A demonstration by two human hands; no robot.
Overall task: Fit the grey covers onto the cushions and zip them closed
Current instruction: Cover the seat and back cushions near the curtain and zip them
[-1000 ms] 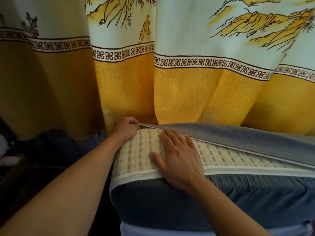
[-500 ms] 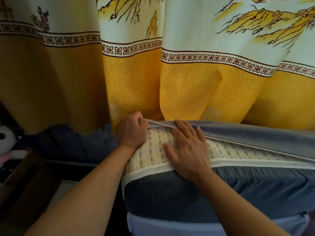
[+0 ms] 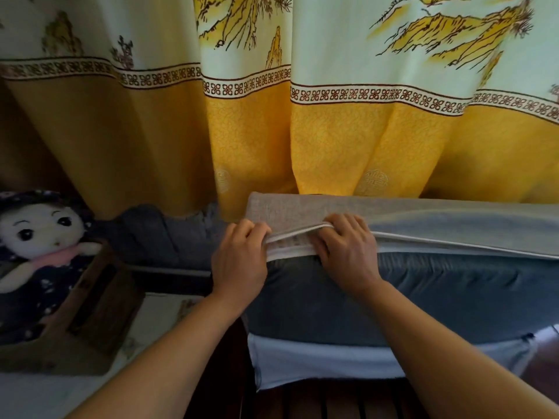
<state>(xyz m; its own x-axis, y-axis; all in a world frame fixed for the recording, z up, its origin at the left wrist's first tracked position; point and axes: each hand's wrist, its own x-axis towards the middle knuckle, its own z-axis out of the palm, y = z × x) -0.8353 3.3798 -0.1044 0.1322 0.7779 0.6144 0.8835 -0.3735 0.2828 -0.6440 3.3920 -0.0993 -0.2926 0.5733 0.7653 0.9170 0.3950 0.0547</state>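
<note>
Dark wooden slats (image 3: 348, 402) sit closest to me at six o'clock. On them lies a pale sheet (image 3: 317, 362), and on that the big cushion (image 3: 290, 242) in its grey cover (image 3: 438, 294), filling the middle and three o'clock side. My left hand (image 3: 239, 261) pinches the cover's open edge at the corner. My right hand (image 3: 348, 252) is just beside it, fingers curled over the same edge. At nine o'clock a doll (image 3: 39, 237) sits in a box (image 3: 90, 300). Far off at twelve o'clock hangs a yellow curtain (image 3: 332, 140).
</note>
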